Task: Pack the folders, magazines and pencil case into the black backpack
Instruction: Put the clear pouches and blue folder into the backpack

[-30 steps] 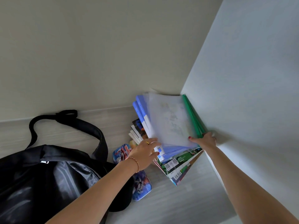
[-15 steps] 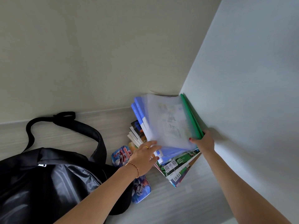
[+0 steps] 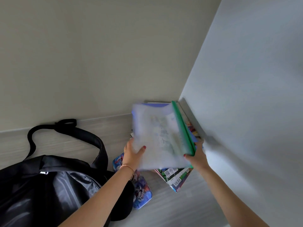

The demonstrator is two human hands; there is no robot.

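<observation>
Pale walls corner your desk [image 3: 172,208]. Both hands, left [image 3: 132,155] and right [image 3: 197,157], grip the folders [image 3: 157,136] (blurred, uncountable) above magazines [image 3: 176,178]; one pencil case [image 3: 142,192] touches one backpack [image 3: 49,190].

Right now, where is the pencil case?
In the head view the pencil case lies flat on the table, lower centre, between the black backpack and the magazines, partly hidden under the left forearm.

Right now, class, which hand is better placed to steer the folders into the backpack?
Left. Both hands grip the folders, but the left hand is on the backpack side; the right hand is by the wall.
</observation>
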